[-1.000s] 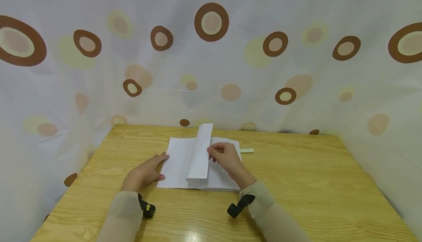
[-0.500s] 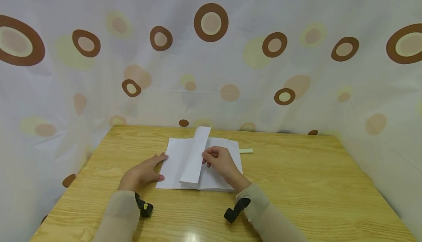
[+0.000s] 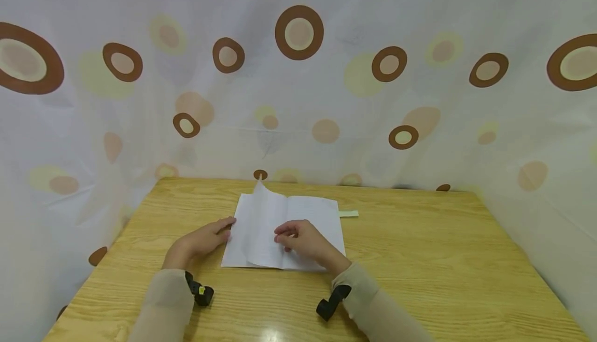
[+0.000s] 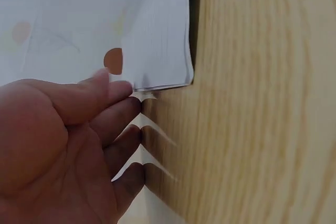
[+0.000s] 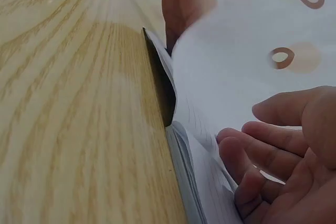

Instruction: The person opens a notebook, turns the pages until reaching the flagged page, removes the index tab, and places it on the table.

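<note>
Here, patterned sheeting point(image 3: 336, 93) backs a wooden table point(image 3: 434, 264) and notebook point(image 3: 314, 209), left hand point(image 3: 198, 242) and right hand point(image 3: 305, 239) relaxed.

- Wears a plain beige left sleeve point(image 3: 160, 308), reaching down to the wrist.
- Wears a matching right sleeve point(image 3: 389, 311), lightly creased.
- Ends in a broad, slightly greyer cuff point(image 3: 170, 286) on either arm.
- Bears a small black left wrist device point(image 3: 205, 297), block-ended, with a bright yellow patch point(image 3: 202, 290).
- Bears a black right wrist device point(image 3: 333, 303), bent and block-ended.
- Leaves left hand point(image 3: 198, 241) and right hand point(image 3: 305, 238) bare.
</note>
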The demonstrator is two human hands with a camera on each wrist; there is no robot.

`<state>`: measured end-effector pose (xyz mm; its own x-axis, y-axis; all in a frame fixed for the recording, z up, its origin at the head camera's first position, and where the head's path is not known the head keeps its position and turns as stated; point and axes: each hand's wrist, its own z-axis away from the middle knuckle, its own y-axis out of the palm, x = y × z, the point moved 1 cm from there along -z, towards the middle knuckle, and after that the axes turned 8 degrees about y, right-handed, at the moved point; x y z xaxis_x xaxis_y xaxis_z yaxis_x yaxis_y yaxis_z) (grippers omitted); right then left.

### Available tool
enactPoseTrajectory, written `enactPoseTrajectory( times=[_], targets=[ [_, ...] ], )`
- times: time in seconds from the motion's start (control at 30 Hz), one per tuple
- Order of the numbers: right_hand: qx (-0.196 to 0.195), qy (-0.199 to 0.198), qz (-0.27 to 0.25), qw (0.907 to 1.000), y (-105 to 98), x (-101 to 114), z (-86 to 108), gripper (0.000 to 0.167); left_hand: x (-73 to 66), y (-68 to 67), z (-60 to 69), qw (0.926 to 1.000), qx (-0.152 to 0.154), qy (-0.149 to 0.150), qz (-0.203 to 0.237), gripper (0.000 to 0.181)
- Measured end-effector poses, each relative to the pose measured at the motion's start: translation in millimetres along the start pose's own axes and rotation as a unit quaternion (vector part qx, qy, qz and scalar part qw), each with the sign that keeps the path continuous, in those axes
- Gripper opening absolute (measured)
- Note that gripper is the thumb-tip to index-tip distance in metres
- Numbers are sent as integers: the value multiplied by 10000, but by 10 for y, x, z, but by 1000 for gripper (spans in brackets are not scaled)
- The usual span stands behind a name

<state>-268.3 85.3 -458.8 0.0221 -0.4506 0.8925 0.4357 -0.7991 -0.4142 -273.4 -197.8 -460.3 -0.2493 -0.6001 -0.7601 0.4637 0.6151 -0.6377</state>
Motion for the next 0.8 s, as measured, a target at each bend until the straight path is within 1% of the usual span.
enactPoseTrajectory(
  times=[0.07,0.13,0.27,0.33,0.5,0.63,0.8],
  targets=[
    [123,-7,130,9998,16,-8,8,21,2,4,1,9996,-88,0,278,53],
    [200,-26,184,9996,29,-15,17,22,2,10,7,9990,-138,42,418,55],
    [280,-79,270,9992,49,-27,32,22,-2,31,28,9988,-174,31,461,58],
    [300,-120,327,9989,57,-35,35,22,1,44,36,9984,-158,-36,536,59],
    [366,-177,447,9982,61,-45,42,23,3,54,51,9990,-113,-240,366,69],
    [426,-212,494,9976,48,-26,49,23,5,48,32,9993,-153,-336,50,75],
    [460,-184,549,9973,30,-15,42,24,-32,49,7,9989,-91,-413,-200,80]
  ],
)
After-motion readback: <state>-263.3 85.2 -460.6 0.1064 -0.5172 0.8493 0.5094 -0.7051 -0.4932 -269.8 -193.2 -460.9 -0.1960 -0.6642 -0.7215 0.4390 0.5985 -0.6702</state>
